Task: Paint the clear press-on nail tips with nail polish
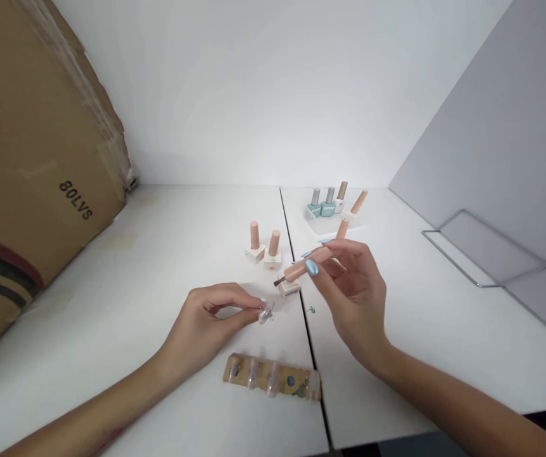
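The left hand [218,312] pinches a clear nail tip [266,311]. On the near surface [182,406], a cardboard strip [262,372] carries similar tips [273,379]. The right hand [356,295] grips a peach-handled brush [299,270], bristles [279,282] pointing left. Beyond it, a tray [323,225] holds polish bottles [327,208].

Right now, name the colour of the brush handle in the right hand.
The brush handle is peach-beige, shown best in the head view.

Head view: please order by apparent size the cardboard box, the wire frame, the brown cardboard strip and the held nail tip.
1. Cardboard box
2. Wire frame, by outline
3. Brown cardboard strip
4. Held nail tip
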{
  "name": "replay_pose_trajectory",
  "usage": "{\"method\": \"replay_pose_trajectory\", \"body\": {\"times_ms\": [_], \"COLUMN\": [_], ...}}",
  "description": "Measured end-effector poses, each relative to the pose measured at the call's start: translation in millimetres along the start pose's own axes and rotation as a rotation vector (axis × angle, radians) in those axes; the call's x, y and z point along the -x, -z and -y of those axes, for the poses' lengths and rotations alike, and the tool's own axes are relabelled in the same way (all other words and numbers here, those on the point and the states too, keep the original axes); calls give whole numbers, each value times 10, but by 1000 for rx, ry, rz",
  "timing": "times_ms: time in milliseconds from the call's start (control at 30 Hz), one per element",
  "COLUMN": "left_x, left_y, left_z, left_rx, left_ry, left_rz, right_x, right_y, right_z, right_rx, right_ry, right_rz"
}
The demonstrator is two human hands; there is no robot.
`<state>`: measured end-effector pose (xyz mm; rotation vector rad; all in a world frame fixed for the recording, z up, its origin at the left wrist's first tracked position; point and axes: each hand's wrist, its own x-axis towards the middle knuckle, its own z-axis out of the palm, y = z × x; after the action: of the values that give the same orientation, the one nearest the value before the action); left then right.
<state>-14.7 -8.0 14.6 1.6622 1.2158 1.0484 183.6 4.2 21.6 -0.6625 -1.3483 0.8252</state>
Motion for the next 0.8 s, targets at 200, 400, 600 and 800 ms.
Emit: {"method": "replay_pose_trajectory", "body": {"times_ms": [200,400,600,800], "left_x": [-19,-11,6,-3], "left_y": [1,-6,11,12], "left_z": [-12,33,20,49], "left_rx": [6,-4,8,29], "left_ry": [-8,-10,35,73], "left_rz": [19,3,11,-2], "right_x": [30,0,37,13], "right_y": [-19,-4,-17,-12], "right_z": [18,-19,17,-9], "right_rx": [-44,4,-58,-44], "right_ry": [90,-20,49,-61], "right_rz": [142,15,101,38]}}
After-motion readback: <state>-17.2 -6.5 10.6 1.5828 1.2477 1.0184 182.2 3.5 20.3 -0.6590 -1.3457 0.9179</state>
